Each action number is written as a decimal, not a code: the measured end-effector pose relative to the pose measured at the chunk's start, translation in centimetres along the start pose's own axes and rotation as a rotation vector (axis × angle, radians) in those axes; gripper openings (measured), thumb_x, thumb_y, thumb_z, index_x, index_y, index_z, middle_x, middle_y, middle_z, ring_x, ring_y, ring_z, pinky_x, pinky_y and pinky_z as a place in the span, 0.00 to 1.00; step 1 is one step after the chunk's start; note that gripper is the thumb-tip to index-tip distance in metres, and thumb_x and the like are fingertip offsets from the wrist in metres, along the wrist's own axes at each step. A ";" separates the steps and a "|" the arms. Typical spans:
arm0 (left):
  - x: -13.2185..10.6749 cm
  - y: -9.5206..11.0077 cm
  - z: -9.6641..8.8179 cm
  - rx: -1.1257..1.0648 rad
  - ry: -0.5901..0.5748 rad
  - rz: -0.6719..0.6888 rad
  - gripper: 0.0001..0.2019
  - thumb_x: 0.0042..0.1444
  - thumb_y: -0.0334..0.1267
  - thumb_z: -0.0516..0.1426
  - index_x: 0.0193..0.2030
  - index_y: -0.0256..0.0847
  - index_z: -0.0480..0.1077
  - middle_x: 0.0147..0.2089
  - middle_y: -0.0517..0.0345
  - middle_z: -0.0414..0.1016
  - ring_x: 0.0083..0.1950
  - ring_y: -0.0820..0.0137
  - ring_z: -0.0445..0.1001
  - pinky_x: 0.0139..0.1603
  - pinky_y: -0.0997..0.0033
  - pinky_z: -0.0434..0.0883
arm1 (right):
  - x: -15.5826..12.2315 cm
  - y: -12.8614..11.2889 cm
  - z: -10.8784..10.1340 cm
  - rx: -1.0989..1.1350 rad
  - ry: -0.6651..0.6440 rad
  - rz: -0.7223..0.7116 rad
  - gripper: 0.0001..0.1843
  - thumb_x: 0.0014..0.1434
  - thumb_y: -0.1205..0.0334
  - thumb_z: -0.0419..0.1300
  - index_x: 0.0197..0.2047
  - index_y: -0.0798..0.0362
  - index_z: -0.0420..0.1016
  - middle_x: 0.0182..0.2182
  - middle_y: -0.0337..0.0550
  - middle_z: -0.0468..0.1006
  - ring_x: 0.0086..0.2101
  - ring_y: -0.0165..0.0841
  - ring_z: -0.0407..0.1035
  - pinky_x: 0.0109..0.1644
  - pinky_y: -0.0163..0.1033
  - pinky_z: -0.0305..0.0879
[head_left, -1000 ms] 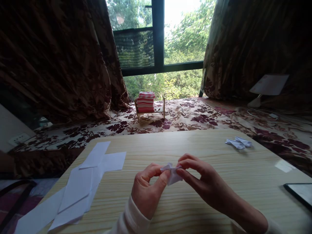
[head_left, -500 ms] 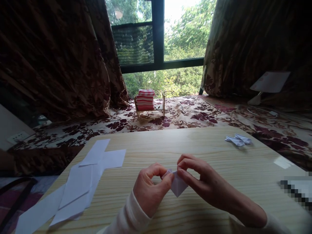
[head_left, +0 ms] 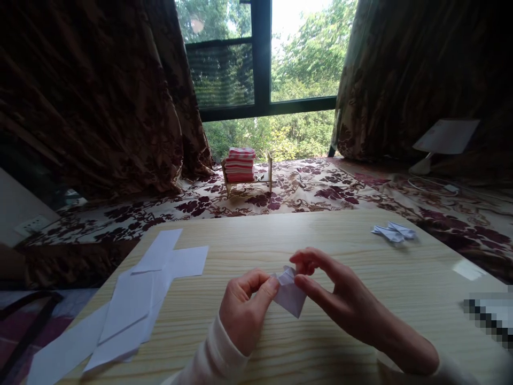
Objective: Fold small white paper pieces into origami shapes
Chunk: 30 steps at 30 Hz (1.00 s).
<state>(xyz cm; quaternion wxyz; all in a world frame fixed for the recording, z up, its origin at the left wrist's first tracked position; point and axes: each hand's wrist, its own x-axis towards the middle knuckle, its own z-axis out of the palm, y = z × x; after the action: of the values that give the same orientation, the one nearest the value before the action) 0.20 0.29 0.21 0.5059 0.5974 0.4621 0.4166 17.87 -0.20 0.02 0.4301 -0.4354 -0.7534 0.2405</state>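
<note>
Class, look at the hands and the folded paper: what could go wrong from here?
The left hand pinches the folded paper by one side, so it might twist or crease unevenly. The white paper sheets overlap near the table's left edge, so a nudge could slide some off.

Beyond the far edge of my desk (head_left: pixel 240 230), I am seeing a small rack (head_left: pixel 270 175) standing on flowered fabric (head_left: pixel 336 195) and carrying folded red-and-white cloths (head_left: pixel 239 164). Curtains (head_left: pixel 100 96) are flanking the window (head_left: pixel 262 64); past the far right corner, a lamp (head_left: pixel 447 136) is standing.
</note>
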 end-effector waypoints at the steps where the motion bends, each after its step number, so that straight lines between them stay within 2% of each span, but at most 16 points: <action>1: 0.1 0.0 0.0 -0.017 0.003 -0.023 0.14 0.51 0.43 0.55 0.21 0.37 0.67 0.22 0.60 0.62 0.28 0.72 0.60 0.31 0.72 0.59 | 0.0 0.0 0.0 -0.039 0.029 -0.066 0.10 0.58 0.66 0.56 0.44 0.51 0.65 0.34 0.41 0.70 0.35 0.32 0.65 0.40 0.38 0.64; 5: 0.1 -0.1 0.0 -0.048 0.003 -0.067 0.14 0.50 0.44 0.55 0.21 0.36 0.67 0.22 0.61 0.62 0.27 0.73 0.59 0.30 0.72 0.58 | 0.3 0.0 0.2 -0.189 0.053 -0.327 0.12 0.56 0.73 0.56 0.42 0.52 0.66 0.36 0.44 0.70 0.36 0.34 0.64 0.38 0.39 0.63; 10: -0.2 0.3 0.2 -0.043 -0.019 -0.066 0.15 0.50 0.44 0.54 0.19 0.38 0.64 0.20 0.62 0.60 0.26 0.73 0.59 0.30 0.73 0.58 | 0.2 -0.1 0.1 -0.401 0.050 -0.503 0.07 0.58 0.73 0.56 0.39 0.54 0.70 0.34 0.46 0.71 0.32 0.34 0.62 0.34 0.40 0.61; 15: -0.2 0.6 0.2 -0.034 -0.043 -0.063 0.15 0.49 0.45 0.54 0.18 0.39 0.61 0.20 0.63 0.58 0.25 0.74 0.57 0.28 0.72 0.56 | 0.0 -0.3 0.0 -0.414 0.049 -0.547 0.05 0.60 0.72 0.55 0.37 0.56 0.71 0.31 0.47 0.73 0.32 0.34 0.63 0.34 0.40 0.61; 21: -0.2 0.5 0.3 -0.086 -0.046 -0.125 0.14 0.46 0.45 0.55 0.18 0.39 0.62 0.19 0.64 0.58 0.24 0.75 0.56 0.27 0.73 0.56 | -0.1 -0.4 0.1 -0.374 0.074 -0.562 0.06 0.60 0.73 0.55 0.38 0.56 0.71 0.32 0.47 0.73 0.32 0.34 0.64 0.35 0.40 0.62; 25: -0.1 0.1 0.4 -0.054 -0.016 -0.088 0.12 0.46 0.42 0.56 0.19 0.38 0.64 0.21 0.63 0.60 0.26 0.74 0.58 0.28 0.73 0.58 | 0.0 -0.3 0.3 -0.289 0.055 -0.464 0.08 0.60 0.72 0.54 0.39 0.54 0.72 0.33 0.46 0.72 0.33 0.34 0.64 0.34 0.39 0.62; 28: -0.1 -0.1 0.3 0.001 0.027 0.017 0.11 0.49 0.39 0.55 0.18 0.39 0.63 0.22 0.62 0.61 0.27 0.73 0.60 0.31 0.72 0.60 | 0.1 -0.2 0.3 -0.133 0.117 -0.233 0.09 0.62 0.68 0.52 0.42 0.53 0.72 0.37 0.46 0.72 0.37 0.34 0.66 0.38 0.38 0.64; 30: -0.2 -0.2 0.2 0.039 0.043 0.088 0.11 0.50 0.36 0.54 0.18 0.39 0.63 0.23 0.62 0.62 0.28 0.73 0.61 0.32 0.72 0.61 | 0.2 -0.3 0.4 -0.027 0.086 -0.037 0.11 0.64 0.63 0.49 0.39 0.53 0.73 0.36 0.45 0.72 0.37 0.33 0.68 0.39 0.37 0.65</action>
<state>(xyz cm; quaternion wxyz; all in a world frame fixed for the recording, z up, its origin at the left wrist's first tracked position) 0.37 0.11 0.01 0.4654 0.6179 0.4540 0.4422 17.33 -0.16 0.19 0.4604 -0.4373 -0.7453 0.2032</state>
